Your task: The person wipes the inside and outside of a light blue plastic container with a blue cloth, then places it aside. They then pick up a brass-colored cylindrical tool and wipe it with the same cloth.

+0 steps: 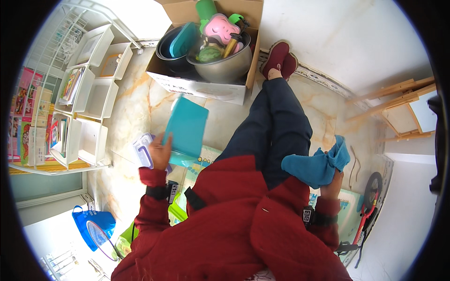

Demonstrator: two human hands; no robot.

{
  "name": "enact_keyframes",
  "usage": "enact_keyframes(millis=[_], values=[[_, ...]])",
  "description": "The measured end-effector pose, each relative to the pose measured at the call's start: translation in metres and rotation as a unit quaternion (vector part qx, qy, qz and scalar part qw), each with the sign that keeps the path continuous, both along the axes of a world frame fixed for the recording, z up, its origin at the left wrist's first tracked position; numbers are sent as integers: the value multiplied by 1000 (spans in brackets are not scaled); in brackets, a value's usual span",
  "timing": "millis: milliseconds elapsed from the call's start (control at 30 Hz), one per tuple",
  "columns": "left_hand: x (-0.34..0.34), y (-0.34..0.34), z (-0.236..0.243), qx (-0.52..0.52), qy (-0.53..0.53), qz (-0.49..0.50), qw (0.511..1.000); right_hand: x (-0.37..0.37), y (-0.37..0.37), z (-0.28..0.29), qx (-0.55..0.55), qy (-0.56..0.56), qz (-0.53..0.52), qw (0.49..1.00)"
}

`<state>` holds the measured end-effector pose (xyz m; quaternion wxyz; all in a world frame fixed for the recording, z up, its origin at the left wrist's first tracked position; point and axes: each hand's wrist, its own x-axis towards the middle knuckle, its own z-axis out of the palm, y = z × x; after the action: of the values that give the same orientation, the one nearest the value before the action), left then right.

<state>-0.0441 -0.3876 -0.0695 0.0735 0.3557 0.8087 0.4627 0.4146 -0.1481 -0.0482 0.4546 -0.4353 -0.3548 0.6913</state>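
My left hand (pixel 161 151) is closed on the lower left edge of a teal plastic panel (pixel 190 124), smooth and roughly rectangular. Whether it is a lid or the side of a bin, I cannot tell. Right beside that hand, on the floor, lies a white and purple plastic case with a handle (pixel 142 149). Over on the right, a bunched blue cloth (pixel 311 169) is gripped from below by my right hand (pixel 333 187), and it hangs toward my thigh. The cloth covers part of the right fingers.
An open cardboard box (pixel 201 89) ahead holds a steel bowl (pixel 229 65), a dark pot (pixel 164 47) and toys. White shelf bins (pixel 96 140) stand left. At right are a wooden easel (pixel 398 100) and a small bike wheel (pixel 373 187). A blue bag (pixel 101 220) sits lower left.
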Motion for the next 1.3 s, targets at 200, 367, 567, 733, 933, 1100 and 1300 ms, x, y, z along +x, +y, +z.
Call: enact_keyframes(millis=[200,367,567,733,933,1100,1300], values=[[17,29,-84,-132,258,-109,951,-3,0,7,39,-63,25,997],[21,8,-123,-236,266,-191,915,-17,7,13,-26,18,-23,999],[40,-22,-139,-367,198,-251,874,-36,19,12,-30,61,-13,998],[49,-43,-143,-490,140,-295,808,-57,28,4,-65,114,26,991],[42,-52,-141,-561,57,-343,752,-84,31,-7,-136,160,56,976],[25,-32,-135,-554,-15,-360,751,-96,29,-16,-165,174,56,969],[-57,59,-66,-276,-434,-181,838,-104,38,-26,-150,169,120,967]])
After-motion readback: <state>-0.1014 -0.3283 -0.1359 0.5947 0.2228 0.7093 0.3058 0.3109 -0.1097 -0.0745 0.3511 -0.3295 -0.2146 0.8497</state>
